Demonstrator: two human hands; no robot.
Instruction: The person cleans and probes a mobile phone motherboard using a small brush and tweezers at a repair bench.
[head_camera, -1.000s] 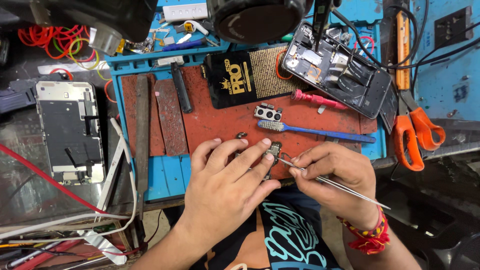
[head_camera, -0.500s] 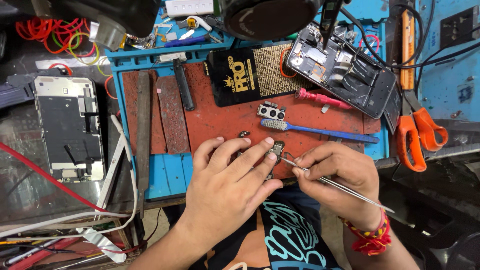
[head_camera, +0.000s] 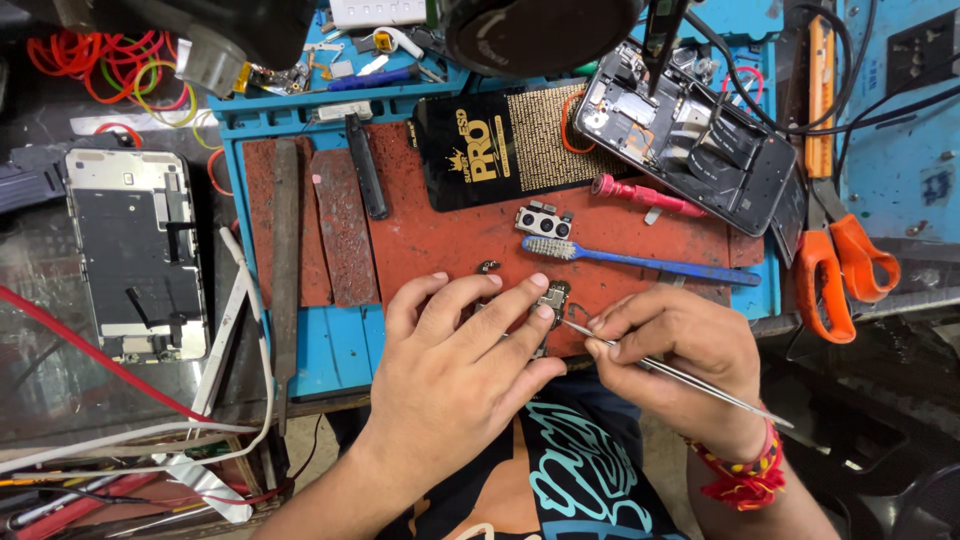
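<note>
My left hand (head_camera: 455, 365) rests on the red work mat (head_camera: 440, 235), its fingertips pinning a small metal phone part (head_camera: 553, 298) against the mat. My right hand (head_camera: 680, 350) grips thin metal tweezers (head_camera: 660, 368), whose tip touches that small part from the right. A red thread band circles my right wrist. A tiny curved piece (head_camera: 488, 267) lies just above my left fingers.
A blue toothbrush (head_camera: 640, 262), a camera module (head_camera: 544, 221), a pink screwdriver (head_camera: 645, 196) and an opened phone (head_camera: 690, 135) lie on the mat behind. Orange scissors (head_camera: 835, 255) lie at right, a phone frame (head_camera: 135, 255) at left, with metal files (head_camera: 285, 255) beside it.
Both hands hold nearly the same place. The tweezers' tip has shifted slightly on the small part; my left fingers stay pressed on it.
</note>
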